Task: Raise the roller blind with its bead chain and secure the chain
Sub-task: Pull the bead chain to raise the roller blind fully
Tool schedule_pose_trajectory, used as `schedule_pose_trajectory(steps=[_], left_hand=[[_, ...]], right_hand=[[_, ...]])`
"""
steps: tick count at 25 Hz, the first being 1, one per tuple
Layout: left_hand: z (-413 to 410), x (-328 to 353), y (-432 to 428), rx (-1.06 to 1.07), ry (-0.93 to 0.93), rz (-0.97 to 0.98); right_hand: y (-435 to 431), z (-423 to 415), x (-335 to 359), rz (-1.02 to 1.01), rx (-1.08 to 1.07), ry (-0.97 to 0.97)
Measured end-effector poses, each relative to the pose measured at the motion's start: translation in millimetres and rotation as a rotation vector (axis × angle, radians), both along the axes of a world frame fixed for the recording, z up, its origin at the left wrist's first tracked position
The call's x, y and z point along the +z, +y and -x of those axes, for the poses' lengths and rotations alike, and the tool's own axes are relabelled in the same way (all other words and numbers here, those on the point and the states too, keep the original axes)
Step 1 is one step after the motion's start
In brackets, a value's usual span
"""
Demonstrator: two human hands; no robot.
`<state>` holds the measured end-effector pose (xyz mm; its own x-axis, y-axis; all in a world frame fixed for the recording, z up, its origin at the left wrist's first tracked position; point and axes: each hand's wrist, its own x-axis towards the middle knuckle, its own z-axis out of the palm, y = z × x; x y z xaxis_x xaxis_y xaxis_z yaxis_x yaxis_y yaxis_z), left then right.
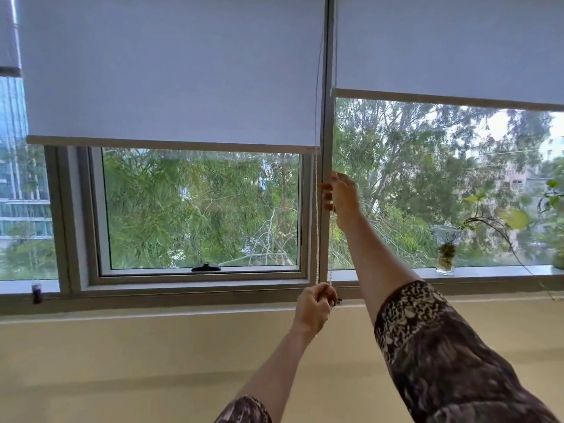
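Note:
A white roller blind covers the upper half of the left window, its bottom bar a little above the window's middle. Its thin bead chain hangs down the blind's right edge beside the grey window post. My left hand grips the chain low down, at sill height. My right hand is raised higher on the post, fingers curled round the chain's other strand. A second blind on the right window sits higher.
A glass jar with a trailing plant stands on the sill at the right. A small dark bottle sits at the left on the sill. A black window handle lies at the frame's bottom. Beige wall below.

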<state>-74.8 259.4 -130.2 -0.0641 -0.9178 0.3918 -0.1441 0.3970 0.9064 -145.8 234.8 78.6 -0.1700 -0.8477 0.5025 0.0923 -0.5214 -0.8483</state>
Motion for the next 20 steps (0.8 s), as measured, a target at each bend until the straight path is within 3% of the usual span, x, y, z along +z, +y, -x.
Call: schedule_pose_trajectory(steps=[4, 10, 20], left_hand=[[-9, -2, 3, -0.072, -0.049, -0.056], [-25, 26, -10, -0.104, -0.164, -0.234], [-12, 144, -34, -0.079, 0.173, -0.103]], right_hand=[[-5, 4, -13, 0.104, -0.165, 0.05], [-1, 4, -37, 0.13, -0.166, 0.112], [5, 10, -100, 0.073, -0.163, 0.216]])
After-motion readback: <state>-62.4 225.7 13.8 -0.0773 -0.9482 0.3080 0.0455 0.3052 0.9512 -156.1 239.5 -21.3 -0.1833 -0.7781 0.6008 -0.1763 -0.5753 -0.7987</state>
